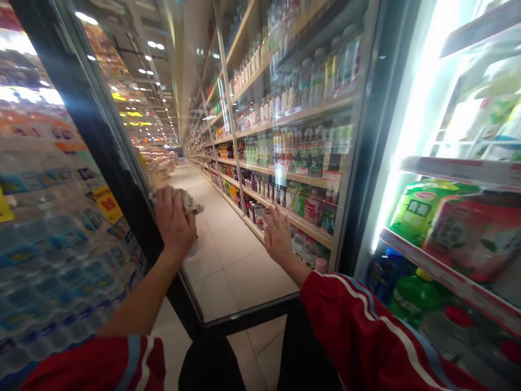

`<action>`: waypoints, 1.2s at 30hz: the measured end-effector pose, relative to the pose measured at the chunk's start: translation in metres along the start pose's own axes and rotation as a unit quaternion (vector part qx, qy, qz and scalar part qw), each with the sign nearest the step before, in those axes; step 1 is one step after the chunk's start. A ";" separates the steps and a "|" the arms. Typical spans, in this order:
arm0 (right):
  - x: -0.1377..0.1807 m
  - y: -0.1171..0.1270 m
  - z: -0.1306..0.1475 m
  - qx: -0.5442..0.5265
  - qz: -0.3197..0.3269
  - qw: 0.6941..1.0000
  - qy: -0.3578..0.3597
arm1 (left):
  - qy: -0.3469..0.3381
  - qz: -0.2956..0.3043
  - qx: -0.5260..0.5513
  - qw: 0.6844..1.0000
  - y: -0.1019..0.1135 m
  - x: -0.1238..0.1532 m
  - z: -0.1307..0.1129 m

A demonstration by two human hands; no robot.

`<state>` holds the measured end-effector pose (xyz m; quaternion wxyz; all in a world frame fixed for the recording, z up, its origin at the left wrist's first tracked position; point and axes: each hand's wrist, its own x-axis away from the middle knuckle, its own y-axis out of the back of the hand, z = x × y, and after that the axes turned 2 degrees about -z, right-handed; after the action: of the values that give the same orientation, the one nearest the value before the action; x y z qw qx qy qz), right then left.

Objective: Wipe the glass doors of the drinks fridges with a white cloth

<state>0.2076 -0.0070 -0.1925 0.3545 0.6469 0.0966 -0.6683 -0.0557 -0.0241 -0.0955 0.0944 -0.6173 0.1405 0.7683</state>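
Observation:
My left hand [176,224] is closed on a crumpled pale cloth [192,203], pressing it to the glass near the left edge of an open cooler door [252,316]. The cloth is partly hidden under my fingers. Lower right of centre, my right hand [279,237] rests against the same glass with its fingers stretched out and nothing in it. Shelves of bottles [293,146] and a tiled floor show in the glass; whether reflected or seen through it, I cannot tell.
To the right is the lit cooler, with bagged drink packs [425,209] on a shelf and large bottles [415,293] below. Stacked packs of water bottles [61,260] stand close on the left, with a yellow price sign [108,204]. My knees [209,364] are just below the door.

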 end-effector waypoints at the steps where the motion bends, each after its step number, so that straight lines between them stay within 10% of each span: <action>1: 0.001 -0.002 0.001 0.002 -0.006 1.000 0.001 | -0.017 0.021 0.005 1.000 -0.004 0.004 -0.009; 7: 0.004 -0.009 0.002 0.020 -0.042 0.999 0.027 | -0.249 0.143 0.016 0.958 -0.034 0.050 -0.077; 11: 0.006 -0.008 -0.005 0.024 -0.038 0.998 0.049 | -0.350 0.162 0.034 0.922 -0.027 0.045 -0.060; 18: 0.006 -0.010 -0.001 0.011 -0.056 0.998 0.041 | -0.050 -0.003 -0.053 0.997 -0.003 -0.007 -0.007; 25: 0.007 -0.014 0.003 0.025 -0.057 0.997 0.034 | -0.371 0.161 0.012 0.914 0.000 0.056 -0.033; 33: 0.012 -0.020 0.002 0.051 -0.065 0.996 0.026 | -0.096 -0.020 0.006 0.995 0.014 0.013 0.012; 36: 0.011 -0.021 0.001 0.055 -0.061 0.996 0.031 | -0.104 -0.023 0.019 0.994 0.012 0.007 0.010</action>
<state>0.1948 0.0041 -0.2097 0.2734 0.6788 0.1100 -0.6726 -0.0699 -0.0323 -0.0996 0.1381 -0.5348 0.1302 0.8234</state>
